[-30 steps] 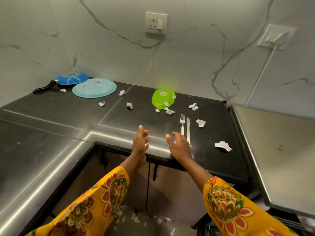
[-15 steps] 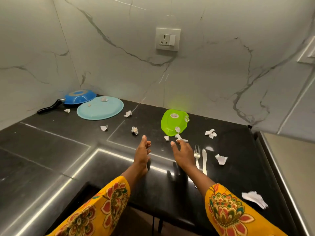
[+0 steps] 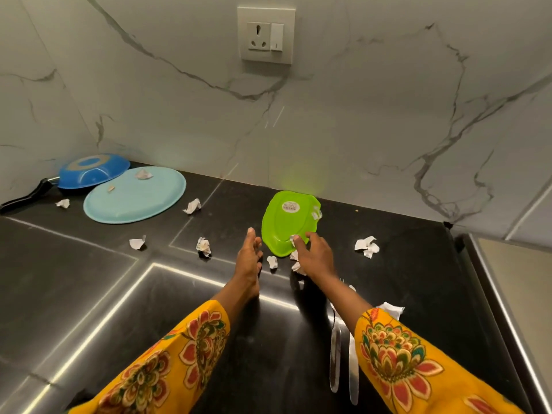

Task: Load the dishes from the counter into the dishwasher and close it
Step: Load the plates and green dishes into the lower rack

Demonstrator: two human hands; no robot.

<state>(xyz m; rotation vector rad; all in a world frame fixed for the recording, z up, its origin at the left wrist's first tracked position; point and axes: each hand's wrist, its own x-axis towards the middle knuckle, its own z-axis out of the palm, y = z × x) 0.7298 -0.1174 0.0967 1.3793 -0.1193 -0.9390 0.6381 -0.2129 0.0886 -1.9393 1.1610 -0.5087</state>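
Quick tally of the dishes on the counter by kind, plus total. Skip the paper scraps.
Plates, light blue: 1
Bowls, green, upside down: 1
Pans, blue, upside down: 1
Forks: 1
Knives: 1
Total: 5

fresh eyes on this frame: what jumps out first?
The bright green plate, upside down mid-counter by the wall, with the right hand reaching onto its near edge. Crumpled paper scraps litter the black counter, and a light blue plate lies far left.
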